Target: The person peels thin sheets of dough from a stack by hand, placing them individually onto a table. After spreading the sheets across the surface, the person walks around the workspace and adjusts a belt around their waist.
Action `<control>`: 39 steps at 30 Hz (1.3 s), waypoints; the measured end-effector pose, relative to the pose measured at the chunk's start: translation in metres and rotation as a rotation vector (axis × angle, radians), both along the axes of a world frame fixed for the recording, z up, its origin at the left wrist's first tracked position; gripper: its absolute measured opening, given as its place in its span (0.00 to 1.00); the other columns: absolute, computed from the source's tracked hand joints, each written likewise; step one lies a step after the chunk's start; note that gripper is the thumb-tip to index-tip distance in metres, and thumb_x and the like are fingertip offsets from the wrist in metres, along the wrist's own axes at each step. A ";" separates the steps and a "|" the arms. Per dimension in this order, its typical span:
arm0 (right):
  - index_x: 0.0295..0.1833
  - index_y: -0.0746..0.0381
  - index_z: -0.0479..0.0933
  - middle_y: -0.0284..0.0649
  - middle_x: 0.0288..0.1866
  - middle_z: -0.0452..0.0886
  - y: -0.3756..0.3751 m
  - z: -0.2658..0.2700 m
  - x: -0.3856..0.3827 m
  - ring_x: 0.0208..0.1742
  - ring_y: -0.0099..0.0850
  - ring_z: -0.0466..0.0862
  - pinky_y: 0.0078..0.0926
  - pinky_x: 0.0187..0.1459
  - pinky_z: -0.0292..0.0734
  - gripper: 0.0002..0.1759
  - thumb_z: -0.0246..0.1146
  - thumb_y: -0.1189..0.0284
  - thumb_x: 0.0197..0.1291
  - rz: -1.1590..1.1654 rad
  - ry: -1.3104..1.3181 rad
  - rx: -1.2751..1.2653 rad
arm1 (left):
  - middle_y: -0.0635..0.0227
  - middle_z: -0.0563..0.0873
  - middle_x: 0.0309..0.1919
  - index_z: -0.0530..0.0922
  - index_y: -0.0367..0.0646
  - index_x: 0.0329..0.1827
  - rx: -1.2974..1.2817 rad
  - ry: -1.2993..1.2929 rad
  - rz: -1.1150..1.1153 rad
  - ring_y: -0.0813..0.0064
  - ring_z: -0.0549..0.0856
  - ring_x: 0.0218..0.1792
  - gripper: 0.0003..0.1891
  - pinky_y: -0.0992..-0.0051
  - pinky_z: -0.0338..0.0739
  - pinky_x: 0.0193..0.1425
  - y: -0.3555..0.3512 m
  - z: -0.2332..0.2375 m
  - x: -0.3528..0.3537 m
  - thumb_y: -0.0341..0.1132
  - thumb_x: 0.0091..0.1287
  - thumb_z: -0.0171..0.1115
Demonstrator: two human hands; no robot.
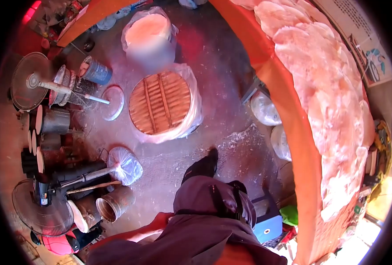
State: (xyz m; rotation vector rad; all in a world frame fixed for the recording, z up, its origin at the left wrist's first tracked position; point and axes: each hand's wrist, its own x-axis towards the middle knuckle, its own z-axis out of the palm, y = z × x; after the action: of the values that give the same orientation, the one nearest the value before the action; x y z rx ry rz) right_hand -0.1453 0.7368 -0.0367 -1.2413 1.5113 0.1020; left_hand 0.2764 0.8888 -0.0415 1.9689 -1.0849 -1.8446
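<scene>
My left hand (164,218) hangs beside my left thigh, at the end of a bare forearm. Its fingers are hidden behind my dark clothing, so I cannot see whether they hold anything. My right hand is out of view. Ahead of my feet is a round slatted wooden board (160,104) with two crossbars, set on something wrapped in clear plastic. Farther off, a second plastic-wrapped round container (148,31) has a pale top, partly blurred. To my right, overlapping thin whitish rounds (319,88) cover a long table draped in orange cloth (288,101).
Two fans (31,81) (43,207) stand on the left, among metal buckets (115,204) and a blue pail (99,72). A plastic-covered round base (125,165) lies on the floor. Clear plastic bundles (265,108) and a blue box (268,229) sit by the orange cloth. White powder marks the floor (240,137).
</scene>
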 end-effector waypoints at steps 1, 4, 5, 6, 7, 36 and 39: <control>0.39 0.62 0.84 0.48 0.31 0.86 -0.014 0.003 0.004 0.33 0.34 0.87 0.32 0.38 0.80 0.10 0.68 0.68 0.55 0.013 0.008 0.011 | 0.51 0.87 0.38 0.83 0.39 0.46 0.014 0.013 0.021 0.60 0.87 0.40 0.13 0.66 0.77 0.44 -0.014 0.002 0.005 0.38 0.66 0.61; 0.39 0.62 0.84 0.48 0.31 0.86 -0.060 0.016 0.019 0.33 0.33 0.87 0.32 0.38 0.80 0.09 0.67 0.69 0.56 0.053 0.015 0.030 | 0.50 0.87 0.37 0.82 0.39 0.46 0.071 0.125 0.110 0.66 0.86 0.38 0.12 0.68 0.76 0.43 -0.032 -0.003 0.015 0.37 0.66 0.62; 0.39 0.62 0.84 0.48 0.31 0.86 -0.075 0.019 0.023 0.33 0.33 0.87 0.32 0.38 0.80 0.09 0.67 0.69 0.56 0.068 0.019 0.030 | 0.50 0.88 0.37 0.82 0.39 0.46 0.089 0.121 0.085 0.66 0.86 0.39 0.12 0.69 0.76 0.43 -0.039 -0.010 0.019 0.37 0.65 0.62; 0.39 0.62 0.84 0.48 0.31 0.86 -0.092 0.021 0.027 0.33 0.33 0.87 0.32 0.38 0.80 0.09 0.67 0.69 0.56 0.079 0.021 0.033 | 0.50 0.88 0.37 0.82 0.39 0.46 0.108 0.117 0.060 0.66 0.87 0.39 0.13 0.69 0.76 0.43 -0.046 -0.017 0.022 0.37 0.65 0.63; 0.39 0.62 0.84 0.48 0.31 0.86 -0.108 0.022 0.032 0.33 0.33 0.87 0.32 0.38 0.80 0.09 0.67 0.69 0.56 0.102 0.020 0.036 | 0.53 0.88 0.37 0.83 0.39 0.45 0.058 0.084 0.035 0.66 0.87 0.37 0.13 0.70 0.76 0.42 -0.054 -0.026 0.024 0.38 0.65 0.64; 0.38 0.59 0.86 0.40 0.34 0.82 -0.801 0.078 0.389 0.38 0.37 0.83 0.31 0.40 0.78 0.13 0.75 0.62 0.52 0.831 -0.660 -0.192 | 0.59 0.82 0.39 0.81 0.44 0.47 -0.997 0.150 -0.143 0.56 0.81 0.44 0.16 0.62 0.76 0.48 -0.823 0.044 0.168 0.43 0.60 0.69; 0.41 0.58 0.86 0.40 0.37 0.82 -0.843 0.101 0.433 0.41 0.37 0.83 0.30 0.42 0.78 0.15 0.75 0.61 0.52 0.834 -0.553 -0.219 | 0.57 0.82 0.43 0.80 0.43 0.55 -0.903 0.058 -0.155 0.55 0.81 0.47 0.22 0.61 0.77 0.51 -0.860 0.064 0.224 0.44 0.61 0.70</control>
State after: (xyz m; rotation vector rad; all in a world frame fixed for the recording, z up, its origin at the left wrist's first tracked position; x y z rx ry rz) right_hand 0.2882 -0.1067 0.0647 -1.8301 0.4799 0.1263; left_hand 0.5007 0.0292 0.0223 1.3054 -1.6850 -1.1110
